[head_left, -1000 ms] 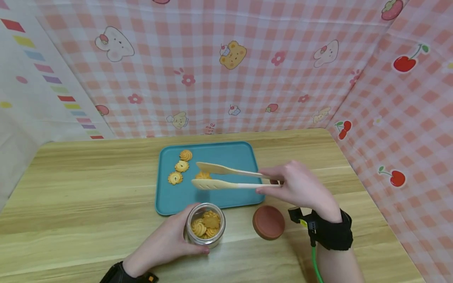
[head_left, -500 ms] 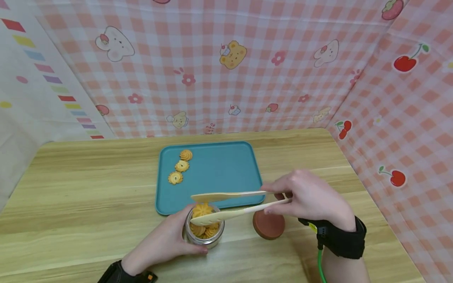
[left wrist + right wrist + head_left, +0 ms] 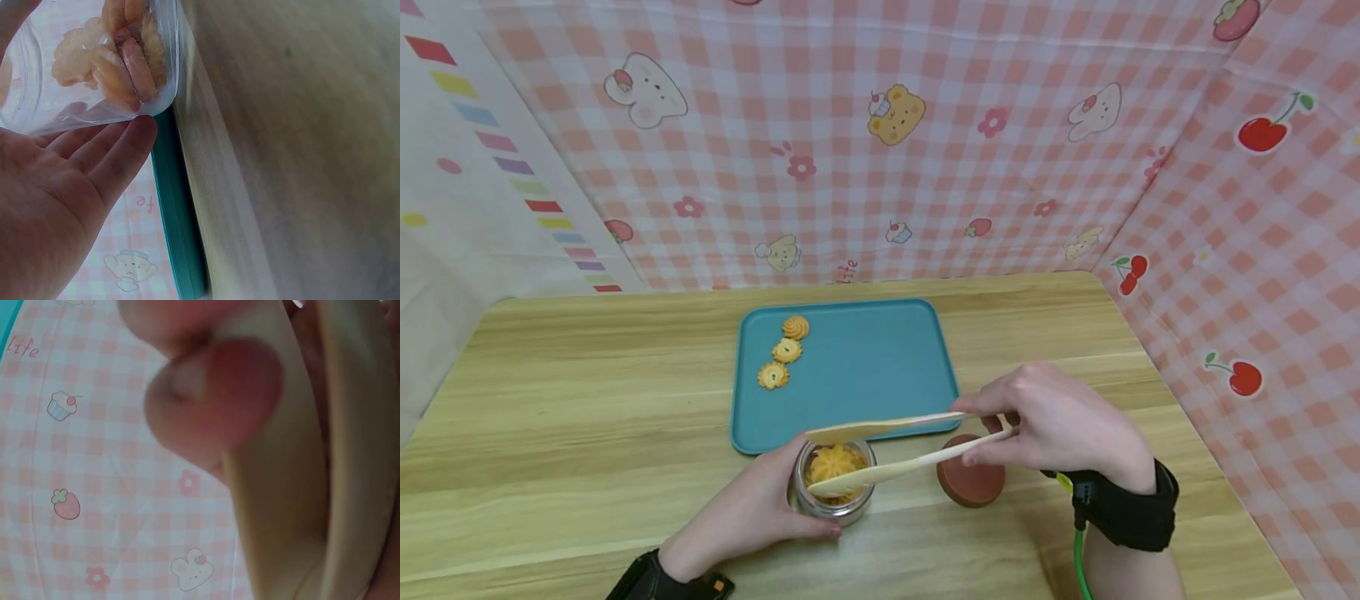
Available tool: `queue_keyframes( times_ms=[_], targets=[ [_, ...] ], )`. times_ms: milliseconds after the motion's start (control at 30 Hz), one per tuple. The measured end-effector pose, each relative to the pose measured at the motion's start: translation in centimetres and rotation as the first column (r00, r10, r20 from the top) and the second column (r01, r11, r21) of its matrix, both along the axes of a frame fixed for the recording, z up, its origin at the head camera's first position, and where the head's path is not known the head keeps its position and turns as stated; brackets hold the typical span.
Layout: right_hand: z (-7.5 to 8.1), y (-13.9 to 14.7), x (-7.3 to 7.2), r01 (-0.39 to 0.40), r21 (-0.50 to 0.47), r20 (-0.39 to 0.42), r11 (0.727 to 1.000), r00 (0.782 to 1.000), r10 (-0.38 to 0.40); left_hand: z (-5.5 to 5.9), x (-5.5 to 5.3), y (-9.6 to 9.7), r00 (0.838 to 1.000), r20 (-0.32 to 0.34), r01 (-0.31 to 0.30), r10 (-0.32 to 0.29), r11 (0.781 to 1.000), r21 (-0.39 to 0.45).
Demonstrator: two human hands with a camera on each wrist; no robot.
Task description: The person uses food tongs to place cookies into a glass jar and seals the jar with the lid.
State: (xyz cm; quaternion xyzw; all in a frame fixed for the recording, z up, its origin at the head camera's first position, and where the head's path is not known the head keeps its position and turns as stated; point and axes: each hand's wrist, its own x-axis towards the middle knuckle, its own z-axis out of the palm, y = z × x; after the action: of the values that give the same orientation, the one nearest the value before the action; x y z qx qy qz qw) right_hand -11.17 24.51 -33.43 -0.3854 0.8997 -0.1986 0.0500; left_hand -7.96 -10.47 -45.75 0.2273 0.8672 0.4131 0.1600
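My left hand point(image 3: 763, 512) holds a clear jar point(image 3: 850, 515) by its side, fingers and thumb around it. In the left wrist view several cookies point(image 3: 115, 75) show through the jar's wall. My right hand point(image 3: 1052, 417) grips pale tongs point(image 3: 898, 468) whose tips are parted over the jar's mouth. A flower-shaped cookie point(image 3: 832, 463) lies between the tips, at the top of the jar. From the right wrist, my fingers point(image 3: 215, 394) are seen pressed against one tong arm point(image 3: 281, 487). Whether the tips touch the cookie I cannot tell.
Behind the jar lies a blue tray point(image 3: 880, 358) with three cookies point(image 3: 787, 350) in a line at its left side. A round brown lid point(image 3: 972, 483) sits on the wooden table point(image 3: 587, 400), right of the jar. Checkered cloth point(image 3: 820, 133) hangs behind.
The tongs have moved from above the tray, toward me, to the jar's mouth with the flower-shaped cookie. Their tips have since spread wider, and the cookie sits lower. My left hand stays on the jar.
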Motion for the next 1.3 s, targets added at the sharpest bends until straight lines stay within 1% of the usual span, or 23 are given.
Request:
queue_keyframes(
  times_ms=[67,167,300,433,567,633,733,833,1033,1100,1200,1300],
  targets=[
    [0.0,0.1,0.0,0.008,-0.003,0.027,1.000,1.000,-0.008,-0.1,-0.1,0.0,1.000,-0.004,-0.002,0.002,1.000,0.008],
    [0.1,0.3,-0.1,0.031,-0.009,0.055,0.999,0.998,-0.031,-0.2,-0.1,0.0,1.000,-0.028,0.007,-0.006,1.000,0.019],
    [0.0,0.5,-0.3,0.061,-0.018,0.054,0.998,0.997,-0.059,-0.2,-0.2,0.1,0.999,-0.033,0.016,-0.014,0.999,0.040],
    [-0.2,0.4,-0.7,0.096,-0.027,0.047,0.995,0.994,-0.095,-0.2,-0.1,0.1,1.000,-0.030,0.009,-0.008,1.000,0.028],
    [-0.7,-0.2,-1.4,0.165,-0.018,0.026,0.986,0.986,-0.164,-0.1,0.0,0.1,1.000,-0.025,-0.004,0.004,1.000,0.013],
    [-1.0,-0.6,-1.7,0.209,-0.007,0.014,0.978,0.978,-0.209,-0.1,-0.1,0.1,1.000,-0.020,-0.009,0.009,1.000,0.014],
    [-1.6,-1.2,-2.2,0.253,0.004,-0.015,0.967,0.967,-0.253,-0.1,-0.2,0.1,1.000,-0.028,-0.009,0.009,1.000,0.013],
    [-2.2,-1.8,-2.7,0.272,0.013,-0.043,0.962,0.962,-0.271,-0.1,-0.2,0.1,0.999,-0.030,-0.011,0.011,1.000,0.009],
    [-3.2,-3.1,-3.4,0.307,0.027,-0.062,0.951,0.950,-0.305,0.0,-0.1,0.1,0.999,-0.033,-0.017,0.017,1.000,0.007],
    [-3.6,-3.7,-3.6,0.319,0.036,-0.081,0.947,0.945,-0.316,0.0,-0.1,0.1,0.999,-0.038,-0.018,0.019,1.000,0.008],
    [-4.3,-4.8,-3.9,0.327,0.045,-0.107,0.944,0.941,-0.321,0.0,0.0,0.0,0.999,-0.042,-0.020,0.020,1.000,0.009],
    [-5.1,-5.9,-4.3,0.319,0.065,-0.121,0.946,0.943,-0.310,-0.1,0.1,-0.1,0.999,-0.041,-0.022,0.022,1.000,0.005]
  ],
)
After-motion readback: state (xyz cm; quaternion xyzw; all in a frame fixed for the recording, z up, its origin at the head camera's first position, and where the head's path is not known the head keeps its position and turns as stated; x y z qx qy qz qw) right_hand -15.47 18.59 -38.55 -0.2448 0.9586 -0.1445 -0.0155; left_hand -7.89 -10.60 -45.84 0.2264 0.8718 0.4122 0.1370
